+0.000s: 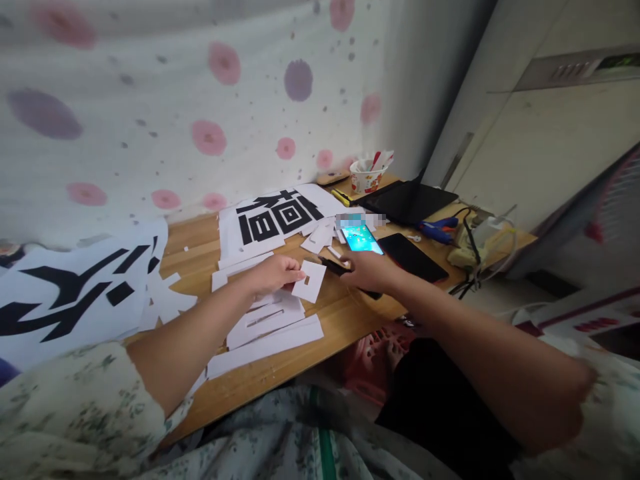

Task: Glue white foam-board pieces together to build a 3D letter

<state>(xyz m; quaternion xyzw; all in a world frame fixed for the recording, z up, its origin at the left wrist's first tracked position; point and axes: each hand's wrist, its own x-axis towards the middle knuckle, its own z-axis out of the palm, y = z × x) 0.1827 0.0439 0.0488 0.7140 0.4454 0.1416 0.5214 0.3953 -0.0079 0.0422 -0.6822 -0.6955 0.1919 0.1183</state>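
Observation:
My left hand pinches a small white paper piece with a little rectangular hole cut in it, held just above the wooden table. My right hand is closed around a dark scissors-like tool whose tip points at the paper piece. Under and around both hands lie white paper offcuts. A lit phone leans just beyond my right hand.
Printed sheets with big black characters lie at the table's back and on the left. A dark phone, a black tablet, a paper cup, a blue tool and cables fill the right side. A spotted cloth hangs behind.

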